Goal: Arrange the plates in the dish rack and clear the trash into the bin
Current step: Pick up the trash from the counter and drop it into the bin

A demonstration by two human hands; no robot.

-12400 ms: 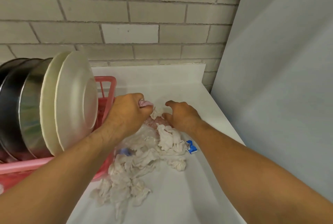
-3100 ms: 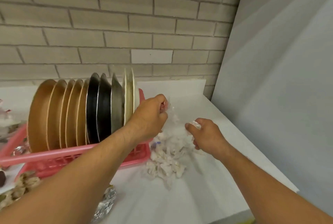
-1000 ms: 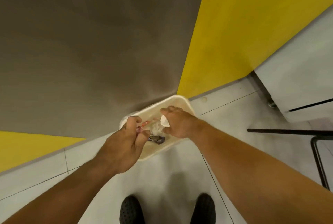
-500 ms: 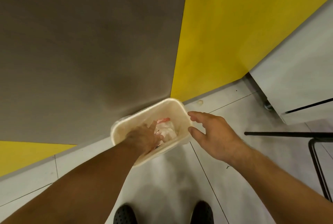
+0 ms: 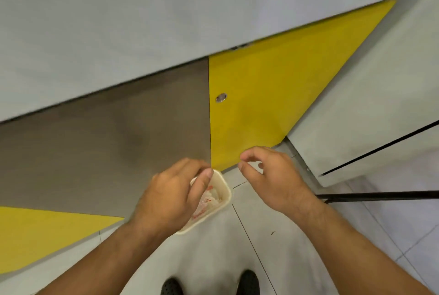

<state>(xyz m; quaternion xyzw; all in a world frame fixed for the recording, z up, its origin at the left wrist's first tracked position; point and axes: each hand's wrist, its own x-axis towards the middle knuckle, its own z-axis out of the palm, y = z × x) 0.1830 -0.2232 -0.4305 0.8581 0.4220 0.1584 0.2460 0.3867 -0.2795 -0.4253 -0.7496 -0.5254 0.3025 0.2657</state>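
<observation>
With cam looking straight down at the floor, L hand hangs over the bin and hides its 9 o'clock half. L fingers are loosely curled with the thumb stretched across the bin mouth. Nothing visible in them, but the palm side is hidden.

R hand is at 3 o'clock of L hand, apart from it and off the bin. R fingers are bent, thumb tip near index tip w/ a small gap, pinching nothing.

Trash = crumpled white paper w/ red bits. It's inside the bin, showing at 3 o'clock of the L thumb.

Bin is cream, rounded-rect, on the floor against the door bases, right under the seam btw brown door and yellow door. Round metal fitting on yellow door, 12 o'clock of bin. Counter spans the 12 o'clock side. White cabinet at 3 o'clock. Black bar runs in from the 3 o'clock edge toward the R wrist. Shoes at 6 o'clock, toes toward bin.
</observation>
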